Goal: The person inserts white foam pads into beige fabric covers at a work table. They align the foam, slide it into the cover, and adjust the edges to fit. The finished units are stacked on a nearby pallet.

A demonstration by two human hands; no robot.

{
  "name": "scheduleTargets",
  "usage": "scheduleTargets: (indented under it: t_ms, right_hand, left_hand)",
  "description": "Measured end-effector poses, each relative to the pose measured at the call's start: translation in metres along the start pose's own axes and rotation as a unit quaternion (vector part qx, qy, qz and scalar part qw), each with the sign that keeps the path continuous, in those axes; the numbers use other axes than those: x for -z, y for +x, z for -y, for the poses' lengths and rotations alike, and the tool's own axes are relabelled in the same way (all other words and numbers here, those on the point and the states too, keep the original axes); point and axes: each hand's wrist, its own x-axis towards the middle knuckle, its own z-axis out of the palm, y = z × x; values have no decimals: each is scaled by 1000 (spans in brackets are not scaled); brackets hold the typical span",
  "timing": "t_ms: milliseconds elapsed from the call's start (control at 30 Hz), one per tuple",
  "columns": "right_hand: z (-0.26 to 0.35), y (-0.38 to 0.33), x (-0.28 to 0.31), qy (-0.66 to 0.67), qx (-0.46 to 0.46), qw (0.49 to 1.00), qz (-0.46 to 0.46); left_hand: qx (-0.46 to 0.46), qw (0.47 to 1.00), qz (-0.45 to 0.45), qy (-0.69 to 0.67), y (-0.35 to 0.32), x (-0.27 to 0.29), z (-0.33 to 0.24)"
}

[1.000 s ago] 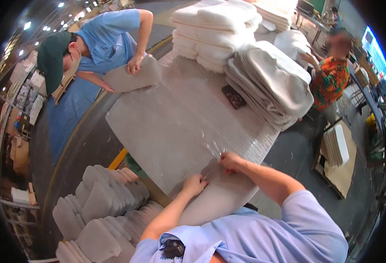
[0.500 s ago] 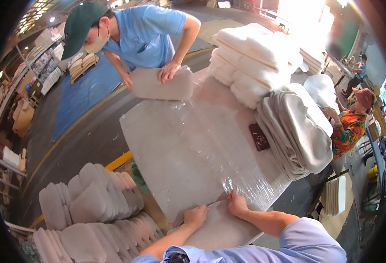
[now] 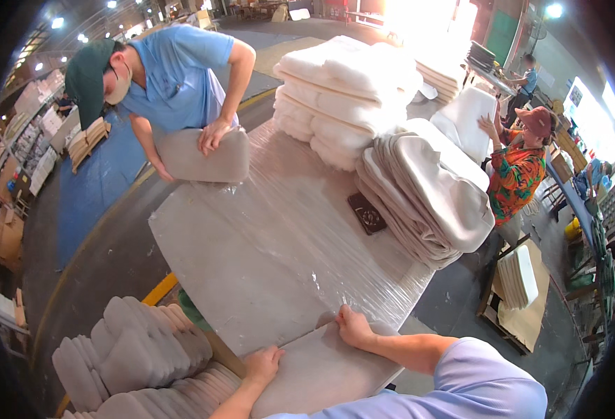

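Note:
A flat grey cloth-covered cushion (image 3: 314,370) lies at the near end of the table, in front of me. My left hand (image 3: 264,364) is closed at its far left corner, fingers curled over the edge. My right hand (image 3: 353,325) makes a fist on the far right corner, gripping the cloth there. Whatever filling the cushion has is hidden. Beneath it, the pale table (image 3: 252,272) is covered with shiny clear plastic film, which looks wrinkled near my right hand.
Across the table a co-worker in blue (image 3: 182,77) handles another grey cushion (image 3: 213,157). Folded grey covers (image 3: 426,199), a dark rectangular item (image 3: 367,213) and white fluffy padding (image 3: 342,91) occupy the right side. Grey cushions (image 3: 140,342) are stacked at left. Another person (image 3: 520,171) handles white padding.
My hands have moved farther apart along the cushion's far edge, the left one toward its left corner. The whole view has shifted, and the co-worker still holds the other cushion.

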Motion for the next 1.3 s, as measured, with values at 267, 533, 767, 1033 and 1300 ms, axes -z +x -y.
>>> scheduleTargets:
  t_ms: [267, 533, 767, 1033, 1300]
  right_hand:
    - [4, 6, 7, -31, 1, 999, 36]
    - [81, -77, 89, -202, 189, 900, 336]
    - [57, -117, 78, -311, 159, 870, 348]
    - [17, -36, 83, -276, 70, 890, 356]
    - [-2, -95, 163, 127, -269, 950, 93]
  left_hand:
    - [14, 1000, 7, 24, 13, 12, -18]
    - [-20, 986, 95, -137, -53, 61, -13]
    - [-139, 987, 81, -8, -95, 8, 2]
    - [96, 936, 138, -310, -69, 46, 15]
    - [290, 897, -63, -327, -109, 36, 33]
